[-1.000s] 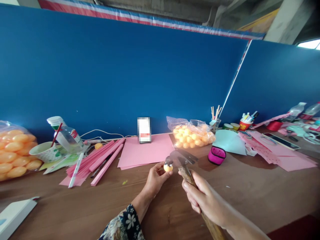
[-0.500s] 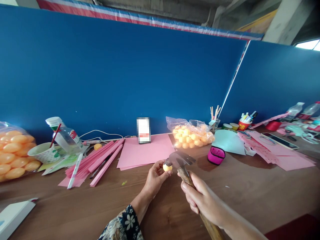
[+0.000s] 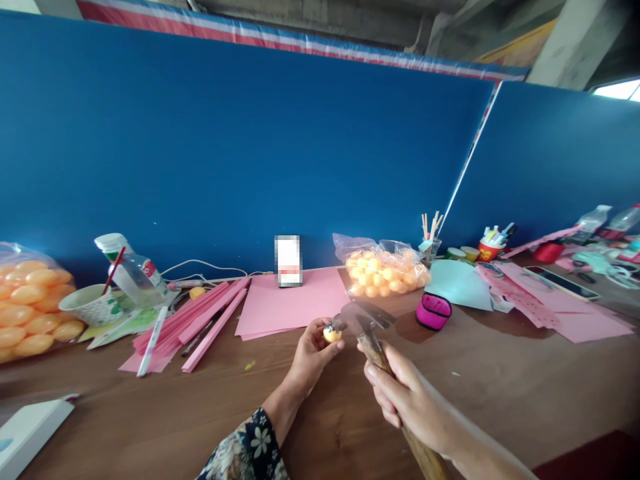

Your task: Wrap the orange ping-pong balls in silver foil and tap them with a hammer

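Note:
My left hand [image 3: 311, 357] pinches a small orange ball [image 3: 331, 333] between thumb and fingertips, just above the wooden table [image 3: 150, 420]. My right hand [image 3: 407, 393] is wrapped round the wooden handle of a hammer [image 3: 367, 327]. The hammer's metal head rests against the right side of the ball. Both hands are low in the middle of the view, close together.
A bag of orange balls [image 3: 385, 270] lies behind the hands, another bag [image 3: 30, 303] at the far left. Pink paper sheets [image 3: 295, 303], pink strips [image 3: 200, 323], a bottle [image 3: 133, 270], a paper cup [image 3: 90, 303], a pink pouch [image 3: 433, 311] and craft clutter at the right surround the hands.
The hammer head and the ball stay almost in place; the ball has shifted slightly left and the hammer head has closed onto it.

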The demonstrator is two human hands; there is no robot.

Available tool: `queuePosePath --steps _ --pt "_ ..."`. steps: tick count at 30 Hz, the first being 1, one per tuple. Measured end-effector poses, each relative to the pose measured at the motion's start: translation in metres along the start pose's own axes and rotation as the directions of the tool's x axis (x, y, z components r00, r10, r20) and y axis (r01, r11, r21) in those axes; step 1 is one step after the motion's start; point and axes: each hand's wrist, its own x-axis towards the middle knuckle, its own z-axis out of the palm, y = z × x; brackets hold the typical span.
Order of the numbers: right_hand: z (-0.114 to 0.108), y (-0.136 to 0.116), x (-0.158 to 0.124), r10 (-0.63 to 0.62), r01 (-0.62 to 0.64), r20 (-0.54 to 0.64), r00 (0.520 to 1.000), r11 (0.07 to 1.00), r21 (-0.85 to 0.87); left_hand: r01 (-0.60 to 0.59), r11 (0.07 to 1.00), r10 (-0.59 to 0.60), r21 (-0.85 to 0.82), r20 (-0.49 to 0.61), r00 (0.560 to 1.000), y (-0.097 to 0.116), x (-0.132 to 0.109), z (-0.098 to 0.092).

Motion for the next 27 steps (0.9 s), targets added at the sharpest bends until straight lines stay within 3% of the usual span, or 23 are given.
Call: queuePosePath --steps 6,21,27 --pt "0.0011 -0.0032 -0.0005 0.008 -0.008 -0.007 1.0 1.0 0.005 0.005 1.0 -0.004 0.031 -0.028 1.0 -0.0022 0.0004 -0.0003" --pt "0.0055 -0.0059 0.002 0.0 0.0 0.042 0.999 1.0 0.006 0.01 0.998 -0.004 -0.064 0.086 0.996 0.0027 -0.0012 0.0041" --pt "0.0044 -0.0064 -0.0004 -0.018 0.018 0.017 1.0 1.0 0.008 -0.022 1.0 0.022 0.02 -0.026 0.999 -0.0007 -0.0008 0.0016"
